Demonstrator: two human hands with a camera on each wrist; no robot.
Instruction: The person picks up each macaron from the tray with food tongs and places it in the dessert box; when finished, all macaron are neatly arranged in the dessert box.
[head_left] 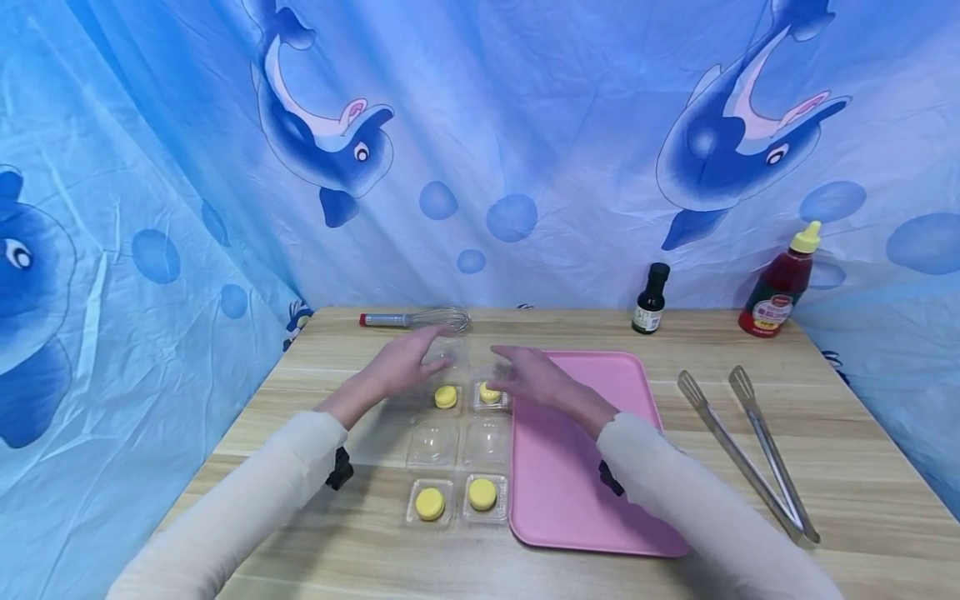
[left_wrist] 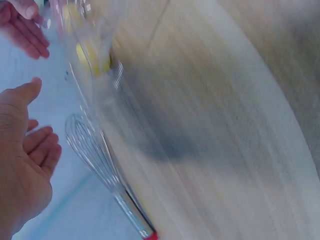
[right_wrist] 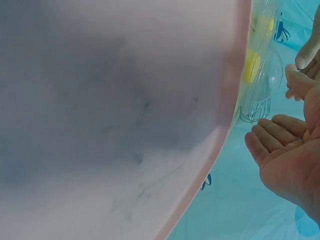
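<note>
Sleeves [head_left: 240, 504], pale, two: nearest the lens, one per arm. Boxes [head_left: 501, 507], clear, four: in two pairs on the table [head_left: 330, 550], just left of the pink tray [head_left: 581, 475]; near pair's lids [head_left: 435, 442] folded back, far pair's partly hidden. Cakes [head_left: 431, 504], yellow, round: one per box. Left hand [head_left: 401, 364]: about the far left box; fingers relaxed, thumb apart, gripping nothing. Right hand [head_left: 536, 375]: about the far right box; same posture, nothing gripped; contact with either box, cannot tell. Whisk [head_left: 408, 320]: behind the boxes. Tongs [head_left: 752, 469]: right of the tray, arms spread. Handling, judged: boxes likely light, thin, springy, slippery, easily dented; best held at rim or lid edge. Cakes likely brittle; lift lightly by their sides.
</note>
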